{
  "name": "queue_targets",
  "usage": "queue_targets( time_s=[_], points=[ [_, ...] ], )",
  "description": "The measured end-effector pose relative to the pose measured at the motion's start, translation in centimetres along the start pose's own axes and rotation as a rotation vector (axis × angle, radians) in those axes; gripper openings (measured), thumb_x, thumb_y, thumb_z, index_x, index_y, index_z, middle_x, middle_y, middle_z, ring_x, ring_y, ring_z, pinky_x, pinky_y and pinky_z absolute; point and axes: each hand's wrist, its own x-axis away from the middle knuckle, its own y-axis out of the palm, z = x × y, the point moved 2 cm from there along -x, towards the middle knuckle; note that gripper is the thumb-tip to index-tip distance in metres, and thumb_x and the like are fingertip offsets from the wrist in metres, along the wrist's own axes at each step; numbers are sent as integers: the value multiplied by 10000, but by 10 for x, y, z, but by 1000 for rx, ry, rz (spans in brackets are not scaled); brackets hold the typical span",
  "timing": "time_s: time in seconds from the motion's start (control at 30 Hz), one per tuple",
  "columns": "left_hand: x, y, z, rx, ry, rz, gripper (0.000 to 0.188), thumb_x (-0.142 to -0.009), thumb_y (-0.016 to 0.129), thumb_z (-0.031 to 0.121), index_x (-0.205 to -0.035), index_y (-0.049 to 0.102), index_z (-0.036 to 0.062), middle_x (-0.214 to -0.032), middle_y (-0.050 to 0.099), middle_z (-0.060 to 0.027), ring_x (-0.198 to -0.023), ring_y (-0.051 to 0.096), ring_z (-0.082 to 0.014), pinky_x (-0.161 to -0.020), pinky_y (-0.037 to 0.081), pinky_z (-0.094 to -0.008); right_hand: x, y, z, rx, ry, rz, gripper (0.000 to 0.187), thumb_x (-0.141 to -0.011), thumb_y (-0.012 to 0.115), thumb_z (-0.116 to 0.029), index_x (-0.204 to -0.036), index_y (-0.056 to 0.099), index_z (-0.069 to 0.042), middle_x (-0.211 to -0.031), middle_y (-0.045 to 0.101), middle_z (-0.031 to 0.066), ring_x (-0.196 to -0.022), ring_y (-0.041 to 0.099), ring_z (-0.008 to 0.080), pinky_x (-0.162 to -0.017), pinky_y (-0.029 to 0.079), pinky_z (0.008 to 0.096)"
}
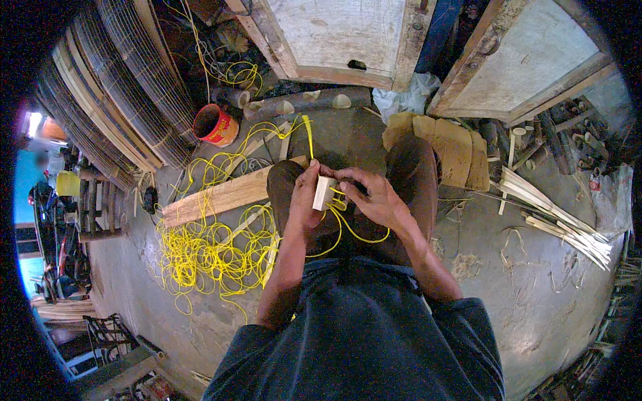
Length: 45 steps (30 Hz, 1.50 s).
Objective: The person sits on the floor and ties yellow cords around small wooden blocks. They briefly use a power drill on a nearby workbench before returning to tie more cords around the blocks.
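Observation:
Between my knees, a small pale wooden block (325, 193) is held up in front of me. My left hand (307, 198) is wrapped round its left side, thumb pointing away from me. Thin yellow cord (364, 238) loops beside the block and hangs below it. The fingers of my right hand (376, 198) are bent in at the block's right edge, closed on the cord; the exact pinch is partly hidden. A bunched yellow end sticks up beyond my left thumb. To the left, a large tangled heap of the same cord (200, 257) lies on the floor.
A wooden plank (224, 194) lies by my left knee. Beyond it stand a red bucket (215, 125) and rolled slatted blinds (120, 73). Ahead are a notched log (307, 103) and framed panels (341, 33). Pale split strips (555, 214) lie at the right.

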Motion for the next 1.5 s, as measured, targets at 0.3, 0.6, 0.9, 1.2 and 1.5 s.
queue_targets(
  time_s=[0.3, 0.6, 0.9, 1.2, 1.5],
  points=[
    [-13, 2, -11, 229, -74, -96, 490, -939, 379, 538, -1010, 572, 93, -855, 626, -49, -733, 613, -169, -655, 508, -298, -7, 4, -8, -99, -68, 51, 239, -904, 543, -136, -1120, 592, -47, -999, 647, 98, -843, 614, 216, -810, 482, 332],
    [-10, -13, -25, -93, -70, -122, 435, -860, 607, 380, -1152, 527, 67, -1022, 624, -70, -874, 616, -174, -696, 497, -291, 0, -35, 0, -743, 481, 170, 155, -913, 528, -102, -1021, 628, -53, -744, 518, -25, -644, 459, 62, -540, 377, 203],
    [-23, -42, -21, -40, -104, 81, 411, -903, 494, 450, -986, 551, 51, -837, 633, -105, -604, 546, -153, -450, 408, -262, 17, -127, 18, 220, 196, 599, 315, -892, 575, -190, -1174, 560, -50, -924, 619, 104, -867, 589, 201, -739, 504, 326],
    [-24, -22, -7, -826, 68, 140, 484, -928, 463, 387, -1206, 469, -9, -855, 609, -157, -688, 574, -202, -502, 446, -292, 2, 8, -9, 493, -200, 6, 697, -799, 681, -242, -1390, 344, -90, -1303, 453, 239, -1167, 465, 412, -963, 406, 441],
    [-12, -29, 15, -1861, 1180, 376, 408, -843, 590, 157, -1201, 447, 24, -828, 532, -150, -786, 556, -349, -641, 469, -425, 4, 42, 19, 200, -151, 134, 503, -856, 625, -283, -1223, 461, 21, -1060, 590, 262, -954, 579, 434, -788, 484, 486]
  ],
)
